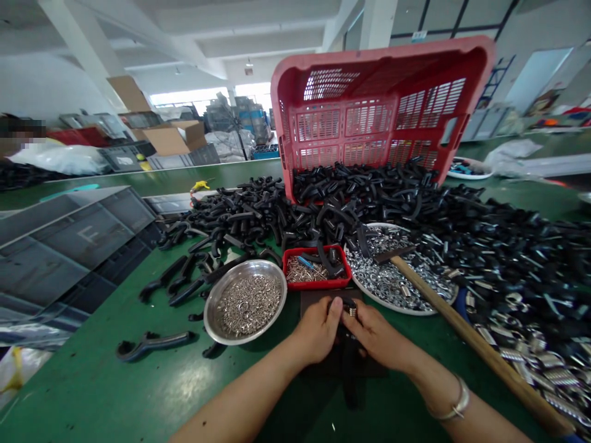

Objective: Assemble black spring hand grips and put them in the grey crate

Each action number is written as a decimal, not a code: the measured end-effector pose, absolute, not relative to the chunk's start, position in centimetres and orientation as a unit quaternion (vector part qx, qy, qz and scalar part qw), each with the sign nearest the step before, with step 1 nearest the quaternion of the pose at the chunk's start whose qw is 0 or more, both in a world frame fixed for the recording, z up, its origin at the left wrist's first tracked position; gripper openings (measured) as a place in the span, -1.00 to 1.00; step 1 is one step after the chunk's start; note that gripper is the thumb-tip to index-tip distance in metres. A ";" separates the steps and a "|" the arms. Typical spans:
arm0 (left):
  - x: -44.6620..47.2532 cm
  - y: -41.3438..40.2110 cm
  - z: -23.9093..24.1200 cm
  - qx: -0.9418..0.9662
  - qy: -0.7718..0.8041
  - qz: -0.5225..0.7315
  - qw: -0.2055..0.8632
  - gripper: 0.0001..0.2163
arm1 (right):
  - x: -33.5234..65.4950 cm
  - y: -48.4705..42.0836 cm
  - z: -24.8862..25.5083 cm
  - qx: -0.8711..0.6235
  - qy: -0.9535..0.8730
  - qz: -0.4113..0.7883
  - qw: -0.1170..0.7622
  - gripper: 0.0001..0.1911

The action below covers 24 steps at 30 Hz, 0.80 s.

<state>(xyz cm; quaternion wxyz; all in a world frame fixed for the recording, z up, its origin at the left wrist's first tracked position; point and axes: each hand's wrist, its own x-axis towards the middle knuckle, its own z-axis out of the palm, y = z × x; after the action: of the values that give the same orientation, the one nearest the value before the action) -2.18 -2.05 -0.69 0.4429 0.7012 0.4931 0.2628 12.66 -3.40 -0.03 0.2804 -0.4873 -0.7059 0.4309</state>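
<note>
Two hands fill the near middle of my view, the left hand point(319, 327) and the right hand point(377, 332), both with fingers closed around one black handle point(349, 372) held low over a dark pad point(314, 367) on the green worktop point(184, 400). A bright ribbed metal piece point(352, 311) shows by the right thumb; I can't quite make out how it sits, since the fingers cover most of it.

Just beyond them I have a small red tray point(318, 285) holding screws point(300, 272), a blue item point(305, 263) and black pieces. Left of it, a steel bowl point(212, 312) carries a bed of tiny metal parts point(252, 304). To the right, a round white tray point(406, 310) is covered in shiny fittings point(392, 286), with a hammer point(434, 298) lying across it. Farther out, a tipped red crate point(369, 89) opens toward me, black handles point(369, 184) piled inside and spilling out.
</note>
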 end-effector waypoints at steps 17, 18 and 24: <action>-2.1 -3.5 -0.2 0.761 0.609 0.161 0.152 -0.08 | 10.9 -2.3 -0.2 -0.502 -0.535 0.580 0.354 -0.59; -2.6 -3.4 -0.3 0.764 0.604 0.161 0.157 -0.17 | 11.3 -2.0 0.3 -0.505 -0.586 0.551 0.312 -0.60; -4.0 -2.4 0.0 0.802 0.579 0.106 0.106 -0.32 | 10.9 4.0 3.8 -0.529 -0.835 0.076 0.129 -0.66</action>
<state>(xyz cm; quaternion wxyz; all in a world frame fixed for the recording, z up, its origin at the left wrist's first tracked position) -4.04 -2.35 0.02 0.1064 0.8015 0.5788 0.1064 10.88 4.04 3.78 0.1294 -0.5294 -0.8349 0.0764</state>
